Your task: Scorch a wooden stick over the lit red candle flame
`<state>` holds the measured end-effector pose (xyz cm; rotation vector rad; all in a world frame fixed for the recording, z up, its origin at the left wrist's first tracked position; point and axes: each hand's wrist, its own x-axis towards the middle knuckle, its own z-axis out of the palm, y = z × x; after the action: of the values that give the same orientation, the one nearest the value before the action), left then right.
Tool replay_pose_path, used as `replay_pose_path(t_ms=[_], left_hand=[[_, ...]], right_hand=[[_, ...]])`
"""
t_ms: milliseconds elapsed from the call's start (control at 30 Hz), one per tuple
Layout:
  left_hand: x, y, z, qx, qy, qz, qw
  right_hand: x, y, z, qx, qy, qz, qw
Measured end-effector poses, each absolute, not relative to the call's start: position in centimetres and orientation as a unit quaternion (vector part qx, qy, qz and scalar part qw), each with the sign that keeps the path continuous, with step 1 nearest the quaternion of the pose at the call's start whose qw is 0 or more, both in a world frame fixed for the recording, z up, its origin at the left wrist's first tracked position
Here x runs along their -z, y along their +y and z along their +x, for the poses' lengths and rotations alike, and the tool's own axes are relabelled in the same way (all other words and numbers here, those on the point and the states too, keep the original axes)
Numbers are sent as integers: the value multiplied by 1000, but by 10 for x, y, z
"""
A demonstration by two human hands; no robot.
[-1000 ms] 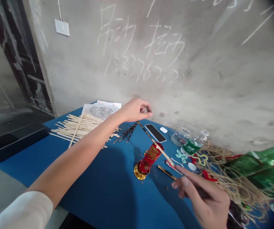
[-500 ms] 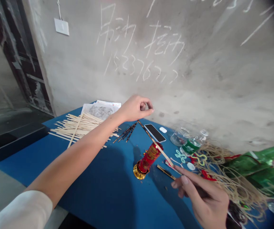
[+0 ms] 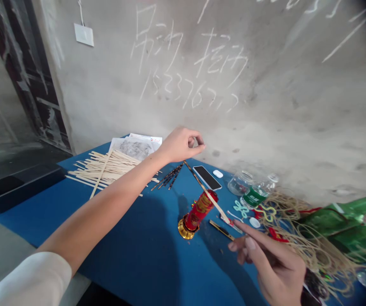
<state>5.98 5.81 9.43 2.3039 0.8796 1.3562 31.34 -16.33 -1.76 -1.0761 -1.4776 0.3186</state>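
Observation:
A thin wooden stick (image 3: 211, 197), scorched dark along its far half and pale along its near half, slants across the top of a red candle (image 3: 200, 211) on a gold base. My right hand (image 3: 273, 259) pinches its pale near end with thumb and index finger. The dark far end meets the outline of my left hand (image 3: 185, 144), which is closed, thumb and index tips together. Whether the left fingers grip anything is hidden. Several dark-marked sticks (image 3: 169, 177) lie below my left hand. A craft knife (image 3: 221, 230) rests beside the candle.
Pale sticks (image 3: 112, 168) are heaped on the blue table (image 3: 138, 255) near papers (image 3: 134, 146). A phone (image 3: 207, 177), white earbud case (image 3: 217, 174), plastic bottle (image 3: 257, 193), cord (image 3: 313, 250) and green bottles (image 3: 348, 219) stand or lie right. A black tray (image 3: 26, 182) is left.
The pale near end of the stick looks turned slightly at my right fingertips. Both hands stay in nearly the same place.

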Motion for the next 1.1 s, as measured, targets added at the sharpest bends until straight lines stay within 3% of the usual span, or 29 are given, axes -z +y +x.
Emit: replay_pose_path(t_ms=[433, 1100], left_hand=[[-92, 66, 57, -479, 335, 798, 146], [-95, 69, 54, -468, 362, 795, 133]], right_hand=[[23, -162, 318, -149, -639, -462, 596], [22, -154, 334, -174, -748, -391, 508]])
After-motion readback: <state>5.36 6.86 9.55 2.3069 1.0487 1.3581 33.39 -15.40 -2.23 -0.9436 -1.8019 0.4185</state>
